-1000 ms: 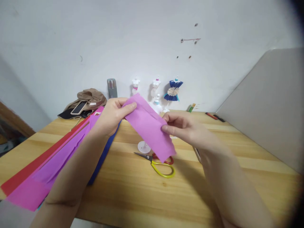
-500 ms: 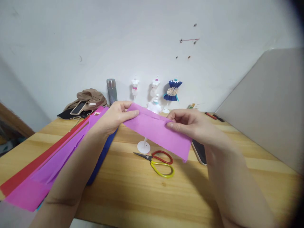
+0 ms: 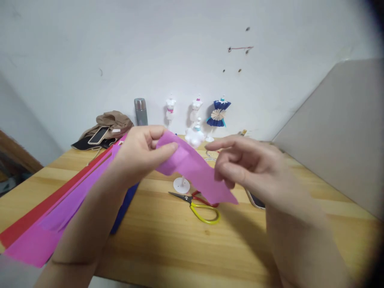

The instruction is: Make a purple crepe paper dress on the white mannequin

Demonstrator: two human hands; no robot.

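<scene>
A strip of pink-purple crepe paper [image 3: 192,163] hangs slantwise over the table, its right end drooping. My left hand [image 3: 142,148] pinches its upper left end between thumb and fingers. Beside the right part of the strip is my right hand [image 3: 249,166], with the index finger stretched out and the others loosely bent. It does not appear to grip the paper. Below the strip, scissors [image 3: 189,200] with one red and one yellow handle lie on the table. Behind the paper stands a small white dress form [image 3: 195,137], partly hidden, on a round base [image 3: 181,185].
Along the wall stand two white dress forms [image 3: 170,106] [image 3: 196,105], a blue-dressed one [image 3: 220,116] and a flask [image 3: 141,113]. Red paper [image 3: 39,212] and purple sheets lie left, near a cap [image 3: 81,144] and phone [image 3: 99,135]. Another phone [image 3: 256,199] is partly under my right hand.
My right hand has let go of the strip's upper edge and its fingers have spread. The strip, stretched flat before, now sags and twists from my left hand.
</scene>
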